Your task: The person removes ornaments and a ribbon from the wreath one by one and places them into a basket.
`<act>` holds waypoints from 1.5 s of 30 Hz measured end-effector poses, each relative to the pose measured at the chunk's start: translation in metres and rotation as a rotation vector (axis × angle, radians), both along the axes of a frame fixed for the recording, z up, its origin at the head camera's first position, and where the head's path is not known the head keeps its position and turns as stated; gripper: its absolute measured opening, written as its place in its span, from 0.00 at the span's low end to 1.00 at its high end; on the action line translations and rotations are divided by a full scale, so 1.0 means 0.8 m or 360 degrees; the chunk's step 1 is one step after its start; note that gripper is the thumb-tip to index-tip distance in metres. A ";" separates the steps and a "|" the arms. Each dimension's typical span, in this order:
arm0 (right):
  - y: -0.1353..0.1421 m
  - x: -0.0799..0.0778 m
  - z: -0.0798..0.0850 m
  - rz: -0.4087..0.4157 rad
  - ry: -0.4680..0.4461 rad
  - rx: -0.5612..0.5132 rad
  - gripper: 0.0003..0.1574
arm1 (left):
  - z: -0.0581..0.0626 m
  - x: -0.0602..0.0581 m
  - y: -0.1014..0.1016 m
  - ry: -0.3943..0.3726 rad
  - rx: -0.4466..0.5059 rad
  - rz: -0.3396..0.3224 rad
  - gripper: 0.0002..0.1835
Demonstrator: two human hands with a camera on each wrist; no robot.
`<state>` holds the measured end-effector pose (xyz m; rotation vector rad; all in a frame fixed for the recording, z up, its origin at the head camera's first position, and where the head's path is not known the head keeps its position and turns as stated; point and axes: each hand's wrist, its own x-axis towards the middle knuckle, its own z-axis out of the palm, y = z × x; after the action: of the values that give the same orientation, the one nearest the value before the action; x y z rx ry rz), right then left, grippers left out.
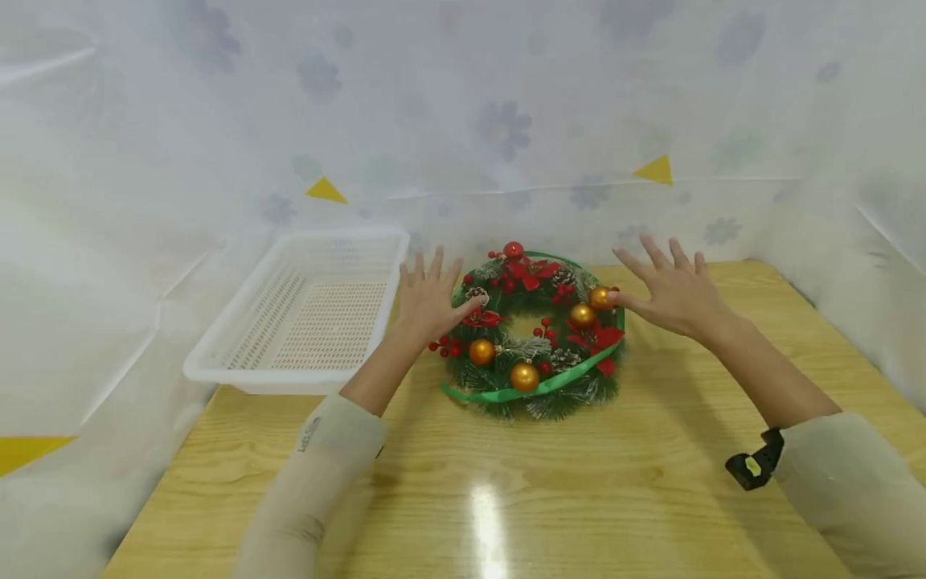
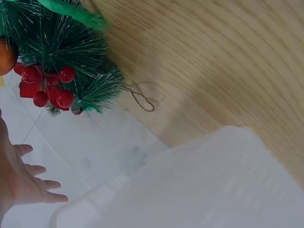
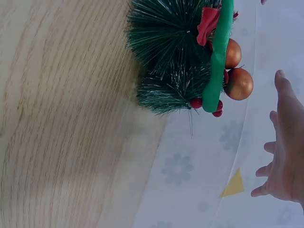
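A Christmas wreath (image 1: 506,406) of green pine tufts lies on the table, with gold balls (image 1: 524,376), red berries, red flowers and pine cones. A green ribbon (image 1: 564,378) runs along its front and right edge; one end sticks out at the front left. My left hand (image 1: 428,301) is spread at the wreath's left side, its thumb over the decorations. On the right side my right hand (image 1: 676,293) is spread too, thumb tip at a gold ball (image 3: 239,84). Whether either thumb touches cannot be told. A thin cord loop (image 2: 142,100) shows beside the wreath in the left wrist view.
A white perforated plastic basket (image 1: 260,375) stands to the left, close to my left forearm. The wooden table (image 1: 448,474) meets a flower-printed sheet (image 1: 463,104) at the back and sides. Yellow triangles (image 1: 654,170) mark the sheet.
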<state>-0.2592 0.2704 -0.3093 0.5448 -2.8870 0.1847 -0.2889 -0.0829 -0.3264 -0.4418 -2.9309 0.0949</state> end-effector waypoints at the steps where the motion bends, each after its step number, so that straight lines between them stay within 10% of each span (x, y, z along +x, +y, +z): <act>1: -0.002 0.004 0.000 0.0014 0.0020 0.0010 0.48 | 0.000 0.003 -0.001 0.0023 -0.0004 -0.0023 0.45; 15: -0.050 0.076 -0.027 0.0431 0.0312 0.0134 0.47 | -0.012 0.072 -0.006 0.0267 -0.0344 -0.0574 0.37; 32: -0.058 0.085 -0.080 0.0618 0.0411 0.0254 0.44 | -0.025 0.084 -0.006 0.0371 -0.0487 -0.0700 0.33; 45: -0.060 0.087 -0.077 0.0642 0.0451 0.0235 0.44 | -0.029 0.114 0.043 0.0582 -0.0402 -0.0935 0.38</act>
<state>-0.1897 0.2225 -0.3707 1.0829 -2.5014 -0.0473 -0.1981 -0.0484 -0.3497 -1.1616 -2.3326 0.4154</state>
